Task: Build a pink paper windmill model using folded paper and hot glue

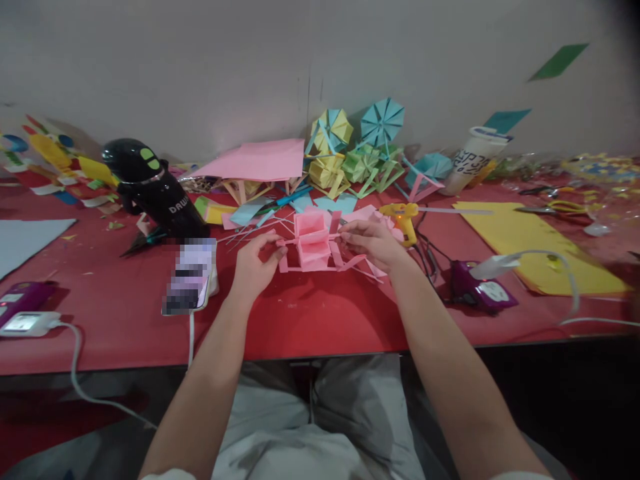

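A pink folded-paper model (pixel 314 241), with a boxy middle and strip-like arms, is between my hands above the red table (pixel 310 320). My left hand (pixel 260 261) pinches a thin pink strip on the model's left side between thumb and fingers. On the other side, my right hand (pixel 373 243) has its fingertips closed at the model's right edge, by another pink strip. More pink paper strips (pixel 363 267) lie under the right hand. A yellow glue gun (pixel 404 220) lies just beyond that hand, its cord running right.
A phone (pixel 193 277) and a black bottle (pixel 155 190) stand left. Behind are paper models (pixel 350 153) and a pink sheet (pixel 260 160). To the right are a purple power block (pixel 483 287), yellow paper (pixel 530 247), scissors (pixel 560 208) and a white cup (pixel 473 160).
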A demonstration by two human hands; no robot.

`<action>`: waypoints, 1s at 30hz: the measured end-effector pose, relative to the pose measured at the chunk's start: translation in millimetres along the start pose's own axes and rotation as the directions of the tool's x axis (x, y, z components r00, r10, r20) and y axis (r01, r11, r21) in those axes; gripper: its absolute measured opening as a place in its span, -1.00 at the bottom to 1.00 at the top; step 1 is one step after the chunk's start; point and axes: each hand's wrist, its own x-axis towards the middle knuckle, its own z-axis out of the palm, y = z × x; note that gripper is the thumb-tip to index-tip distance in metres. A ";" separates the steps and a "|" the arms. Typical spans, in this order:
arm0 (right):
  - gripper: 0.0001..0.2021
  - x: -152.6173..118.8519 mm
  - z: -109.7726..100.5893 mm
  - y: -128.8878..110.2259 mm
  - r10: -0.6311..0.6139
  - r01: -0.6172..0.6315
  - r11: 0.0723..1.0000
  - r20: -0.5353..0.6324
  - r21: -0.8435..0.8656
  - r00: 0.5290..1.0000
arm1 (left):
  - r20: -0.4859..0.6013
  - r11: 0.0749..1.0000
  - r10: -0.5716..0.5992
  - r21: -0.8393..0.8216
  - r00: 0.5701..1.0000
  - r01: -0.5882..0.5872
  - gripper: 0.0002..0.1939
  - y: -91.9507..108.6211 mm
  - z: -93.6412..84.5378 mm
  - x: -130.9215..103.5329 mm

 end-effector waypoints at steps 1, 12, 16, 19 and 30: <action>-0.56 0.1 -0.2 0.1 -0.001 0.001 1.000 0.001 -0.004 1.000 | -0.001 1.000 -0.002 0.003 1.000 0.002 -0.86 0.0 0.0 0.3; -0.59 0.0 -1.7 0.9 -0.001 0.002 1.000 0.017 -0.024 1.000 | -0.013 1.000 -0.015 -0.002 1.000 0.015 -0.87 2.9 -0.1 0.7; -0.56 -0.7 0.2 -1.0 0.009 -0.008 1.000 0.013 -0.020 1.000 | -0.026 1.000 -0.015 0.021 1.000 0.016 -0.92 1.8 0.3 1.8; -0.55 -1.1 1.7 -2.5 0.016 -0.016 1.000 0.011 -0.008 1.000 | -0.038 0.999 -0.028 0.034 0.999 0.029 -0.94 2.1 0.3 3.6; -0.59 -0.4 0.6 -2.0 -0.008 0.010 0.999 0.046 -0.041 0.999 | -0.047 0.999 -0.039 0.017 0.998 0.039 -0.92 0.2 1.0 7.1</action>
